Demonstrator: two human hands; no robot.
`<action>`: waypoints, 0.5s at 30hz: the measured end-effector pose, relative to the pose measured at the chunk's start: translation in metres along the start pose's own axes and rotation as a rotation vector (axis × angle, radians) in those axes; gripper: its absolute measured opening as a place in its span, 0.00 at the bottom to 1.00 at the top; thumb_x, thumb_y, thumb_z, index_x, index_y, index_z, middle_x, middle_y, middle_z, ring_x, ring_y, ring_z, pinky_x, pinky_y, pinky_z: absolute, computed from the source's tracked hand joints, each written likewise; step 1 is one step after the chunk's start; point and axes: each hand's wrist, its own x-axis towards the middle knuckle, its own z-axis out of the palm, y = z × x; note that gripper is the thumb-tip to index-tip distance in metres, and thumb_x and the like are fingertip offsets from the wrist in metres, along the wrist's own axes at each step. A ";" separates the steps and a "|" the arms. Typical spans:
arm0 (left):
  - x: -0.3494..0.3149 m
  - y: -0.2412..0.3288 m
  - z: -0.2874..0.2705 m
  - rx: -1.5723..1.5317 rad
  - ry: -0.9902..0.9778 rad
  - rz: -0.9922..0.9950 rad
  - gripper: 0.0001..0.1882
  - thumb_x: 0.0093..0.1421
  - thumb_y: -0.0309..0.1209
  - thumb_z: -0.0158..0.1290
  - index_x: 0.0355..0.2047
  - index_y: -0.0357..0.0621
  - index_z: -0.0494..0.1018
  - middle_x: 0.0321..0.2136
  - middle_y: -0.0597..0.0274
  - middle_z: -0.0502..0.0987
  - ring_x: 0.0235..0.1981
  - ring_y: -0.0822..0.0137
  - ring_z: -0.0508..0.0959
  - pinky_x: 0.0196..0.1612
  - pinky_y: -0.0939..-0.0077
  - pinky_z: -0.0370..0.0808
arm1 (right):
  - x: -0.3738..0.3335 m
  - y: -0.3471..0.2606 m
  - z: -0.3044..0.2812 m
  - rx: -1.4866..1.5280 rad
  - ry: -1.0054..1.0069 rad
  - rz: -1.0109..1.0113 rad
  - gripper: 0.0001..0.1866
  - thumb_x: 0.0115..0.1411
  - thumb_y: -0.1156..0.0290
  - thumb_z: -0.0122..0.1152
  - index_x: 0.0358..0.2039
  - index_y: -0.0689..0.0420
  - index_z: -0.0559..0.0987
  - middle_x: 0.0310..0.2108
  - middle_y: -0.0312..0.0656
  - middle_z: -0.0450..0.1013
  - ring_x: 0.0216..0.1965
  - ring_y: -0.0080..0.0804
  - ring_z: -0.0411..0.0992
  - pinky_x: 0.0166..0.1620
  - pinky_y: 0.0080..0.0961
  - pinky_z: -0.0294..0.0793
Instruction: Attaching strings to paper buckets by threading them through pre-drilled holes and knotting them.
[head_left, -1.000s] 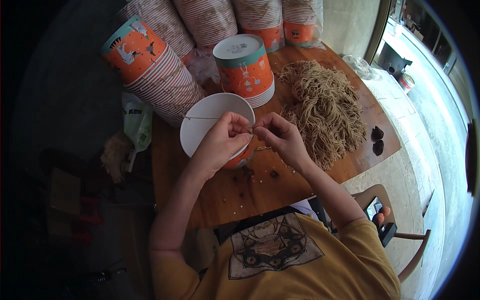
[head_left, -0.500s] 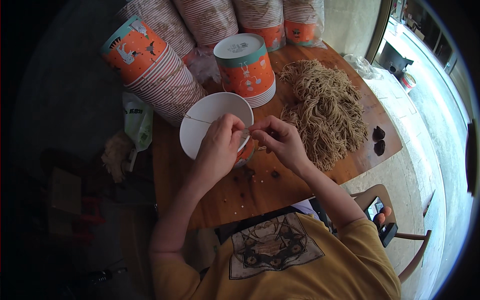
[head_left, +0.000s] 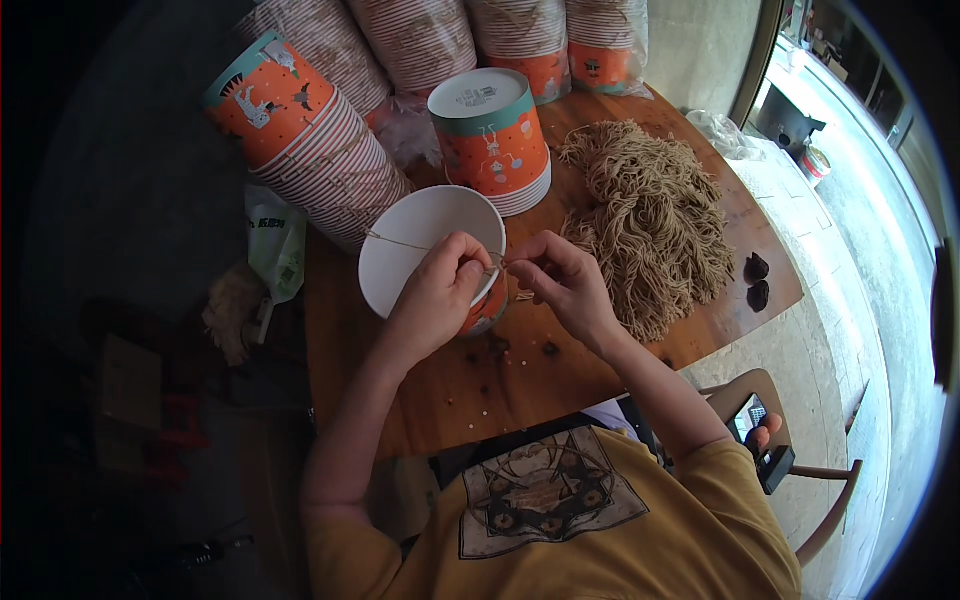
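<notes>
A white-lined paper bucket [head_left: 395, 270] leans with its mouth tilted up toward me. A thin tan string [head_left: 400, 243] crosses its mouth from the left rim to the right rim. My left hand [head_left: 440, 290] is closed at the right rim, pinching the string there. Just beyond that rim, my right hand [head_left: 568, 283] has thumb and forefinger pinched on the string's end. A small bit of string shows between the two hands; fingers hide whether it is looped or knotted. To the right lies a large heap of tan strings [head_left: 655, 230].
An upturned orange bucket stack [head_left: 490, 140] stands behind the tilted bucket. Another stack [head_left: 300, 130] leans at the left, and several bagged stacks [head_left: 520, 40] line the back. Two dark lumps [head_left: 758, 282] lie near the right edge of the wooden table [head_left: 440, 400].
My right hand has shifted slightly to the right, away from the rim, and a little more string shows between the hands. My left hand stays nearly in place.
</notes>
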 end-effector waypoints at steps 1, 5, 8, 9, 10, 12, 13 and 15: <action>0.000 0.000 0.000 -0.044 -0.009 -0.025 0.03 0.61 0.24 0.42 0.34 0.38 0.65 0.31 0.58 0.70 0.34 0.65 0.71 0.43 0.73 0.68 | 0.000 0.002 0.000 0.001 0.000 -0.011 0.05 0.57 0.73 0.59 0.33 0.60 0.76 0.26 0.35 0.72 0.24 0.17 0.68 0.28 0.17 0.69; 0.002 -0.002 -0.002 -0.171 -0.036 -0.162 0.05 0.62 0.26 0.41 0.34 0.38 0.66 0.30 0.63 0.70 0.33 0.73 0.69 0.42 0.77 0.67 | 0.000 0.010 -0.002 -0.057 0.014 -0.080 0.05 0.57 0.74 0.58 0.32 0.61 0.75 0.26 0.36 0.70 0.25 0.19 0.68 0.29 0.18 0.69; 0.003 -0.001 -0.002 -0.194 -0.046 -0.180 0.06 0.62 0.27 0.41 0.33 0.38 0.66 0.29 0.64 0.70 0.33 0.74 0.69 0.42 0.78 0.67 | 0.000 0.008 -0.005 -0.150 -0.002 -0.110 0.06 0.56 0.73 0.59 0.32 0.60 0.74 0.26 0.38 0.68 0.25 0.23 0.68 0.30 0.20 0.69; 0.003 -0.001 -0.002 -0.194 -0.045 -0.179 0.06 0.62 0.27 0.41 0.33 0.38 0.66 0.29 0.64 0.70 0.33 0.74 0.69 0.42 0.78 0.67 | 0.000 0.003 -0.007 -0.150 -0.002 -0.111 0.06 0.56 0.73 0.59 0.32 0.60 0.74 0.26 0.38 0.68 0.25 0.23 0.68 0.30 0.20 0.69; 0.003 0.000 -0.002 -0.179 -0.044 -0.163 0.06 0.62 0.27 0.41 0.34 0.38 0.66 0.29 0.64 0.70 0.33 0.74 0.69 0.42 0.78 0.67 | 0.000 -0.004 -0.010 -0.257 -0.033 -0.186 0.06 0.55 0.73 0.60 0.32 0.60 0.74 0.26 0.38 0.67 0.25 0.26 0.68 0.30 0.22 0.69; 0.002 0.000 -0.001 -0.163 -0.040 -0.149 0.06 0.62 0.27 0.41 0.34 0.37 0.66 0.30 0.63 0.70 0.33 0.73 0.70 0.42 0.77 0.67 | 0.001 -0.018 -0.010 -0.362 -0.067 -0.260 0.07 0.54 0.72 0.61 0.32 0.59 0.73 0.26 0.38 0.65 0.25 0.29 0.68 0.30 0.24 0.70; 0.002 0.000 -0.001 -0.172 -0.029 -0.153 0.06 0.62 0.27 0.40 0.34 0.37 0.66 0.30 0.62 0.71 0.34 0.72 0.70 0.42 0.76 0.68 | 0.002 -0.026 -0.008 -0.475 -0.085 -0.351 0.08 0.53 0.72 0.61 0.32 0.58 0.73 0.26 0.38 0.65 0.27 0.31 0.68 0.31 0.25 0.70; 0.004 0.002 0.002 -0.183 -0.027 -0.149 0.06 0.62 0.27 0.40 0.34 0.37 0.66 0.30 0.61 0.71 0.34 0.72 0.71 0.42 0.75 0.68 | 0.006 -0.030 -0.008 -0.595 -0.093 -0.440 0.08 0.52 0.72 0.62 0.33 0.57 0.73 0.27 0.38 0.64 0.28 0.33 0.69 0.31 0.27 0.71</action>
